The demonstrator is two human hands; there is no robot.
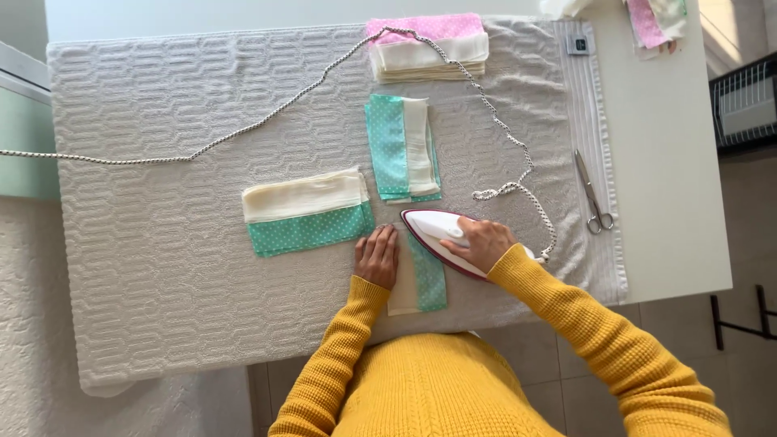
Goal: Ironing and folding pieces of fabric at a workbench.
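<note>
My right hand (483,243) grips the handle of a white iron with a dark red rim (430,227), which rests flat on a cream and teal dotted fabric strip (426,283). My left hand (377,256) lies flat, fingers together, pressing the cream side of that strip against the grey textured towel (162,178). The iron's braided cord (502,129) loops from the iron up across the towel and off to the left.
A cream and teal fabric stack (307,212) lies left of my hands; another stack (402,148) sits above the iron. A pink and cream pile (427,47) is at the far edge. Scissors (593,194) lie on the towel's right border. More fabric (655,20) sits top right.
</note>
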